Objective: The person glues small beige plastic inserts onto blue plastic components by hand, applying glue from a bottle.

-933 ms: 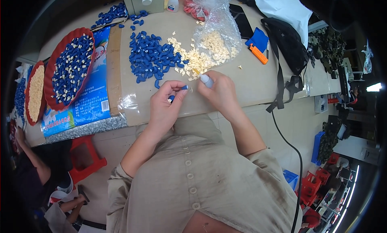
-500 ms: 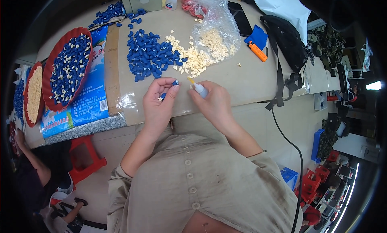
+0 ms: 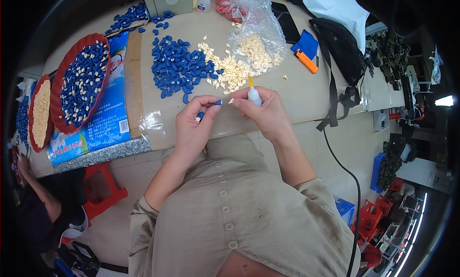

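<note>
My left hand [image 3: 192, 123] pinches a small blue bean-shaped piece [image 3: 218, 103] between thumb and forefinger. Under its curled fingers sits a second blue piece with a pale tip [image 3: 200, 116]. My right hand [image 3: 269, 113] grips a small white glue bottle [image 3: 254, 96], its yellow nozzle pointing up and away from me. The same hand's thumb and forefinger also pinch a tiny cream-coloured chip [image 3: 232, 101], a short gap from the blue piece. Just beyond my hands lie a heap of blue pieces [image 3: 175, 63] and a heap of cream chips [image 3: 232, 71].
At the left, a red scalloped tray [image 3: 59, 97] holds blue pieces with cream chips, beside a smaller red tray [image 3: 33, 109]. A clear plastic bag [image 3: 261, 25], an orange-handled tool [image 3: 306, 62], a black bag [image 3: 340, 51] and another bottle [image 3: 203, 2] lie farther back.
The glue bottle has tipped more upright in my right hand, and the cream chip now shows at its fingertips. The left hand's blue piece has turned and moved slightly right.
</note>
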`<state>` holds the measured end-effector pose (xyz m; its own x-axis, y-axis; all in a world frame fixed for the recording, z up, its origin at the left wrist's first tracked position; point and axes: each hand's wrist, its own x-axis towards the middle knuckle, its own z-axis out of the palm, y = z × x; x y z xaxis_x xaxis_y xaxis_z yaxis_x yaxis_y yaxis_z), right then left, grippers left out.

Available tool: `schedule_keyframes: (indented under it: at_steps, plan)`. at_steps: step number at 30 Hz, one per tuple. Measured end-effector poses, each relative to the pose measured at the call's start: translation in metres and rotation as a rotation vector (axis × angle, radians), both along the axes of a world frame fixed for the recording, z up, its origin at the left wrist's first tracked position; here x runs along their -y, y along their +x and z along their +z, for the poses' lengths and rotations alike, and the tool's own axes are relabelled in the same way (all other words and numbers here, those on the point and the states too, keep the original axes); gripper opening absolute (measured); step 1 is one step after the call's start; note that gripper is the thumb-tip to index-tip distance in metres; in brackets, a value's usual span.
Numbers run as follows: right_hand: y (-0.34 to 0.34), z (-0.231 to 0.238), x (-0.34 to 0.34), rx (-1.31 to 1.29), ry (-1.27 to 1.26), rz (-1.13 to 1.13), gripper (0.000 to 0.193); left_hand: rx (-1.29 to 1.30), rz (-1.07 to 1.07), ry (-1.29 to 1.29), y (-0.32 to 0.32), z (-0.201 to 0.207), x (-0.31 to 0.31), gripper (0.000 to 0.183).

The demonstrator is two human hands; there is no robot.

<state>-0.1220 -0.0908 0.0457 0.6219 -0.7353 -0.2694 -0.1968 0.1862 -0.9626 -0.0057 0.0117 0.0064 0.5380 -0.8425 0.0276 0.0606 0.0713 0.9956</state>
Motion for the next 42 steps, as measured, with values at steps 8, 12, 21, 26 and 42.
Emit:
schedule_keyframes:
  at_steps: [8,12,21,26,42]
  plan:
    - [0.001,-0.012,-0.007,0.059,-0.064,-0.064,0.011,0.072,-0.022,0.028,0.0,-0.003,0.001,0.015]
    - [0.001,-0.01,-0.008,0.039,0.0,-0.053,0.012,0.115,-0.021,0.04,-0.001,-0.004,0.0,0.015]
    - [0.003,-0.008,-0.009,-0.014,-0.011,-0.03,0.012,0.199,0.002,-0.012,-0.002,-0.007,0.001,0.012]
    - [0.003,-0.007,-0.006,0.017,0.066,-0.018,0.012,0.24,0.014,-0.028,-0.003,-0.007,0.001,0.012]
    - [-0.001,-0.011,-0.003,-0.046,0.128,-0.005,0.015,0.278,0.036,0.037,-0.003,-0.001,0.003,0.01]
